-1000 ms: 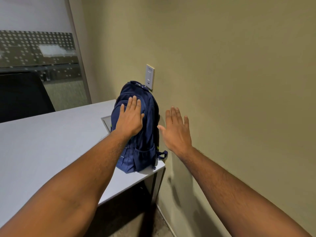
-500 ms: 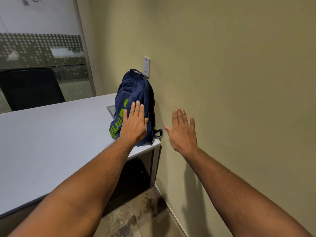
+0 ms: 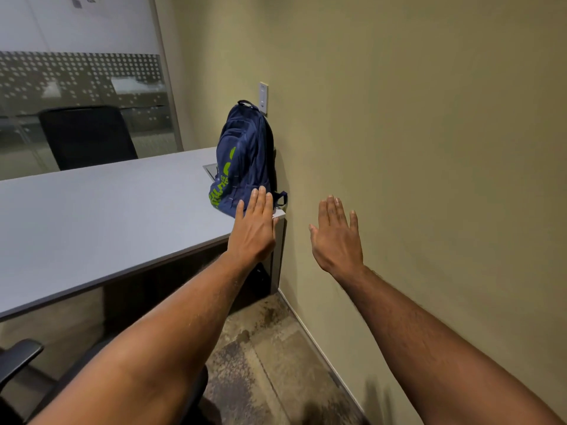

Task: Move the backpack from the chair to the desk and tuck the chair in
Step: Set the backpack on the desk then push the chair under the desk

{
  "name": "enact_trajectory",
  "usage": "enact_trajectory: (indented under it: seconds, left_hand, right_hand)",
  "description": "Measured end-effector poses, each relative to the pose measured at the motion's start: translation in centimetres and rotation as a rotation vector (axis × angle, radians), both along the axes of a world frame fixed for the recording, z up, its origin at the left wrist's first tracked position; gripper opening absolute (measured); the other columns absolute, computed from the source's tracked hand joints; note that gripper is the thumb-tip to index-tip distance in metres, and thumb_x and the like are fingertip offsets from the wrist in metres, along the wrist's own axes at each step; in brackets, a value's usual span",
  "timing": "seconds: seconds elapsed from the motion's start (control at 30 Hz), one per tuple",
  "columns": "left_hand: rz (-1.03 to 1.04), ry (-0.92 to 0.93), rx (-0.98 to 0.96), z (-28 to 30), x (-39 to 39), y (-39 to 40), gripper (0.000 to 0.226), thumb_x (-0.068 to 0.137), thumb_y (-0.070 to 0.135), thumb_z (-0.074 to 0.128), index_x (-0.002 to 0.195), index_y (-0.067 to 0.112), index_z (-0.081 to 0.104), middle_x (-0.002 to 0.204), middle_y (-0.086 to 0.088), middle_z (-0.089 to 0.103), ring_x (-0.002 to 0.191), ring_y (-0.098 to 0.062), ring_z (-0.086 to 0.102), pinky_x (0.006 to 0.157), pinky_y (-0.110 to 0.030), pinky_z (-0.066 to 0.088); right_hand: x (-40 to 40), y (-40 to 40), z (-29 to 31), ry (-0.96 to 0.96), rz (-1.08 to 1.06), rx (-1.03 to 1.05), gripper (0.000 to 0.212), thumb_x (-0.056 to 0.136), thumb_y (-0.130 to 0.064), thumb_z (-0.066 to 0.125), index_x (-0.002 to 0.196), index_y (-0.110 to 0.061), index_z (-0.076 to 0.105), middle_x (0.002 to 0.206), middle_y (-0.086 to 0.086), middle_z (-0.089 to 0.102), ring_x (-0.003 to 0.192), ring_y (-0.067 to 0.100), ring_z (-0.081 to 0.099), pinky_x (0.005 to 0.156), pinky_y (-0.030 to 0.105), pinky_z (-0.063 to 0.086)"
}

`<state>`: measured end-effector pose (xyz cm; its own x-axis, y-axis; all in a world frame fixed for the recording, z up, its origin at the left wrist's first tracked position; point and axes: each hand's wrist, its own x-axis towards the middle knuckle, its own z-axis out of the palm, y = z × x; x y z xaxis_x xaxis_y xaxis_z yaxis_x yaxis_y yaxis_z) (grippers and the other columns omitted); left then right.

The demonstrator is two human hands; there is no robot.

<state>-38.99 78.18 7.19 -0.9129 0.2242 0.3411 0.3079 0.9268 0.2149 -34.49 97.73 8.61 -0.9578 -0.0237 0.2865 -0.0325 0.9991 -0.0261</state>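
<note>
head view cuts off both forearms at the bottom edge, and only an armrest and a slice of seat of the near chair (image 3: 18,358) show at lower left, mostly hidden behind the left arm. green lettering on the navy backpack (image 3: 245,154) is partly covered and hard to read. the backpack stands upright on the far right corner of the grey desk (image 3: 107,216), leaning against the olive wall (image 3: 414,133) just below a white wall plate (image 3: 263,98). the left hand (image 3: 253,231) is flat, fingers together and extended, its fingertips overlapping the bag's lower edge; whether they touch it i cannot tell. the right hand (image 3: 337,237) hangs empty in the air beside the desk corner, fingers loosely spread. a second black chair (image 3: 87,136) sits beyond the desk before a frosted glass partition (image 3: 79,78); mottled carpet (image 3: 276,363) covers the floor.
</note>
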Motion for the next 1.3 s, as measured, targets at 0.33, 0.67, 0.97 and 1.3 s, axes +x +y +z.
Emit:
enact_trajectory:
  seconds: [0.33, 0.67, 0.97, 1.3]
  left_hand:
    - [-0.094, 0.001, -0.032, 1.0, 8.3, -2.3, 0.063, 0.109, 0.039, 0.021, 0.161, 0.008, 0.004, 0.170, -0.010, -0.005, 0.157, -0.023, -0.007, 0.127, -0.050, 0.001]
    - [-0.236, -0.014, -0.054, -0.7, 14.8, -10.1, 0.065, 0.108, 0.040, 0.019, 0.161, 0.007, 0.004, 0.170, -0.013, -0.005, 0.157, -0.025, -0.006, 0.127, -0.049, 0.002]
    - [-0.404, -0.087, -0.080, -2.3, 22.8, -20.0, 0.066, 0.107, 0.042, 0.016, 0.161, 0.007, -0.001, 0.170, -0.013, -0.009, 0.156, -0.026, -0.010, 0.127, -0.052, -0.001]
    - [-0.483, -0.083, -0.078, -1.7, 29.4, -27.8, 0.066, 0.108, 0.041, 0.020, 0.160, 0.005, 0.001, 0.169, -0.016, -0.007, 0.156, -0.029, -0.009, 0.124, -0.048, -0.004]
  right_hand:
    - [9.6, -2.7, 0.3, -0.019, -0.091, -0.026, 0.065, 0.109, -0.042, 0.019, 0.162, -0.008, 0.003, 0.171, 0.011, -0.001, 0.157, 0.023, -0.003, 0.126, 0.051, 0.003]
    - [19.0, -12.1, -1.3, -0.034, -0.264, -0.039, 0.065, 0.109, -0.042, 0.020, 0.161, -0.007, 0.002, 0.170, 0.011, -0.002, 0.157, 0.023, -0.004, 0.126, 0.051, 0.003]
    - [30.1, -24.6, -2.2, -0.060, -0.455, -0.082, 0.066, 0.109, -0.043, 0.020, 0.161, -0.008, 0.000, 0.170, 0.010, -0.005, 0.157, 0.022, -0.006, 0.127, 0.049, 0.002]
    - [38.4, -33.2, -1.5, -0.025, -0.538, -0.081, 0.066, 0.109, -0.043, 0.023, 0.162, -0.009, 0.002, 0.171, 0.009, -0.004, 0.157, 0.021, -0.005, 0.127, 0.047, 0.001]
